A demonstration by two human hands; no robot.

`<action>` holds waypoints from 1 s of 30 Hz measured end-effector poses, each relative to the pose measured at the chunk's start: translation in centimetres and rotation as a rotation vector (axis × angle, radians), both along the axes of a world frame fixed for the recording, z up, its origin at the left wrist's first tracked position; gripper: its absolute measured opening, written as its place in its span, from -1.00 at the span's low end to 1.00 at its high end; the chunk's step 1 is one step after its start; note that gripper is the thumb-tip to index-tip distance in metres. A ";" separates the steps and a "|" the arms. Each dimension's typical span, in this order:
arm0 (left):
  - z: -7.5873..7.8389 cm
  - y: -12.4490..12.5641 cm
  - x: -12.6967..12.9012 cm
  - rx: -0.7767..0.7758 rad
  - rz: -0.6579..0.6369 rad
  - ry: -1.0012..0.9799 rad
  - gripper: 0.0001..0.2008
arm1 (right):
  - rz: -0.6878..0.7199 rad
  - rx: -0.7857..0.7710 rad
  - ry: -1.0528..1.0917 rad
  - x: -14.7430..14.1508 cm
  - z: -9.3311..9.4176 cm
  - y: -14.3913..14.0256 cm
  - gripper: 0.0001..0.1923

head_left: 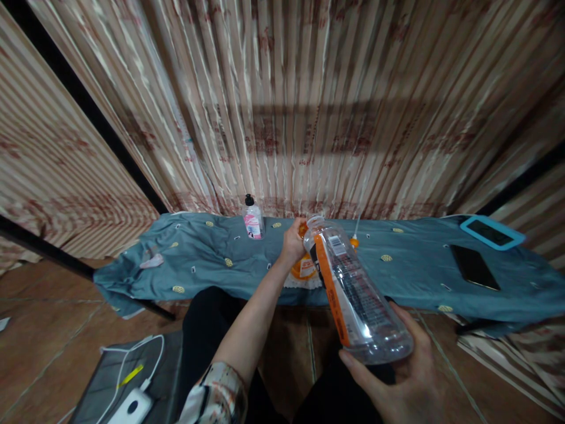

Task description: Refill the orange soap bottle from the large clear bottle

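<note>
At the lower left a white power bank with its cable lies on a grey bag on the floor. On the worktop — draped in a teal patterned cloth — a small pump bottle with a pink label stands near the back edge. Just right of it the left hand reaches forward, its fingers curled around an orange bottle that sits on the cloth, partly hidden behind the hand. In front of that, the clear plastic bottle with an orange label strip lies tilted, neck up and away, its base cradled in the right hand, fingers spread underneath and thumb against the lower wall. It looks empty, so probably light and thin-walled — likely to dent if squeezed and a bit slick; the base or the labelled waist seems the surest hold. Farther right a dark phone and a tablet in a blue case lie flat on the cloth.
</note>
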State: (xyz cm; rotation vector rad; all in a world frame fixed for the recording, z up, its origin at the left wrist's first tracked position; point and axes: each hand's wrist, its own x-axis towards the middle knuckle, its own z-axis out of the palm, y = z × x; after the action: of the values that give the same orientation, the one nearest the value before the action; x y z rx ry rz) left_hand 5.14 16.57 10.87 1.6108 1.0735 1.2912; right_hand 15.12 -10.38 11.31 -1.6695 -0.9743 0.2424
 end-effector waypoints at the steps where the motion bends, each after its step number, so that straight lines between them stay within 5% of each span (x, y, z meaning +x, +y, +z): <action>1: 0.0 0.0 0.0 -0.004 0.004 -0.001 -0.70 | 0.011 0.018 -0.036 0.2 -0.3 0.0 0.00; 16: -0.3 0.2 0.0 0.024 0.005 0.007 -0.69 | 0.041 0.047 -0.118 1.1 -1.2 0.0 -0.01; 24: -0.2 0.2 0.0 0.021 0.013 0.007 -0.71 | -0.029 -0.016 -0.085 0.1 0.2 -0.1 0.02; 30: -0.2 0.1 0.0 0.014 0.008 -0.012 -0.70 | 0.031 0.051 -0.217 1.3 -1.1 0.0 -0.01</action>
State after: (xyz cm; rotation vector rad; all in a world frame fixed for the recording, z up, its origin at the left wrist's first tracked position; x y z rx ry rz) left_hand 5.09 16.68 10.67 1.6093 1.0667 1.3142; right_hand 16.38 -10.36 10.22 -1.6588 -1.1588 0.0572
